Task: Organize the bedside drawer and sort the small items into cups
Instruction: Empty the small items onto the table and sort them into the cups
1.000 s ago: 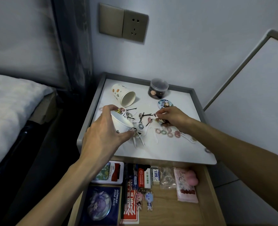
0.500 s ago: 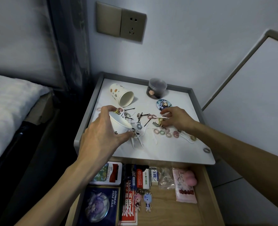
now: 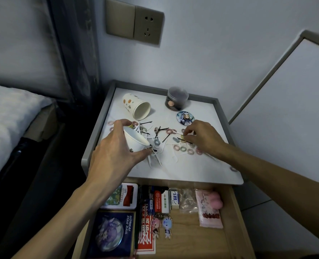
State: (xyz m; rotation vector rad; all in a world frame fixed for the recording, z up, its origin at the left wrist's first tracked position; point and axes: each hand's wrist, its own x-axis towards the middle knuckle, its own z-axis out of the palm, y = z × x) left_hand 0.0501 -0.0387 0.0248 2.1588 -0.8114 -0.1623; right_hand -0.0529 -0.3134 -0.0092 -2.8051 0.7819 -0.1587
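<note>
Spreading under both arms, the nightstand top [image 3: 183, 174] holds the loose clutter, and the open drawer [image 3: 192, 240] below is cut off by the frame. My left hand [image 3: 113, 154] grips a tilted paper cup [image 3: 136, 142] near the left edge, base hidden. My right hand [image 3: 201, 137] pinches a yellowish hair tie [image 3: 182, 137], mostly covered by my fingertips.

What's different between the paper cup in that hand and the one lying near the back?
The held cup is gripped by the left hand and tilted; the back cup lies free on its side on the nightstand top. The held cup is nearer the drawer; the back cup nearer the wall. Both are white printed paper cups.
</note>
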